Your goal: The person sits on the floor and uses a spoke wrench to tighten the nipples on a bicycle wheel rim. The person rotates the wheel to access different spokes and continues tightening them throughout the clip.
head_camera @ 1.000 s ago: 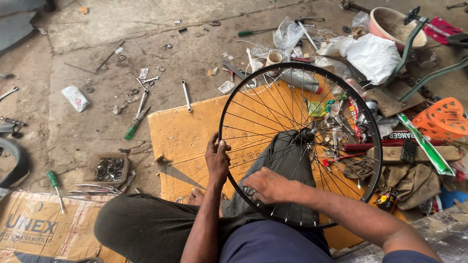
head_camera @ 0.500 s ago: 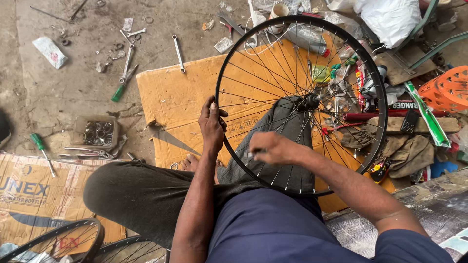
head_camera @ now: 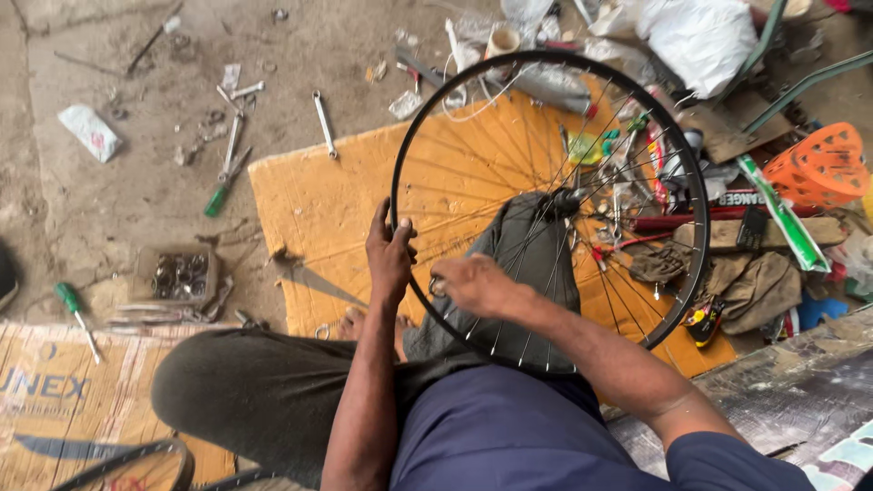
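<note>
The large black-rimmed bicycle wheel with thin silver spokes (head_camera: 549, 209) is standing roughly upright on the person's lap, its hub resting against a knee in grey trousers (head_camera: 532, 250), and it is filling the middle of the view. The left hand (head_camera: 390, 253) is gripping the rim at about nine o'clock, fingers wrapped over the metal and thumb pressing on the inside, steadying it. The right hand (head_camera: 473, 284) is sitting just inside the rim near seven o'clock, fingers curled shut around a small ring-shaped silver tool (head_camera: 437, 286) that seems to be biting on a spoke end; I cannot tell exactly which spoke.

Judging by this, the spoke tension is being adjusted, one nipple at a time. The next move is likely calling for a small turn of the tool while the left hand is keeping the rim from rolling, then shifting the wheel along to the neighbouring spoke.

Beneath the wheel an orange sheet of cardboard (head_camera: 314, 195) is lying on the dusty concrete floor. At ten o'clock a silver spanner (head_camera: 324, 123) is lying near the cardboard's edge, with a green-handled screwdriver (head_camera: 223, 186) farther out. At eight o'clock a small open box of metal parts (head_camera: 177, 273) is sitting. At three o'clock an orange plastic basket (head_camera: 823, 164) is lying among rags and clutter.
</note>
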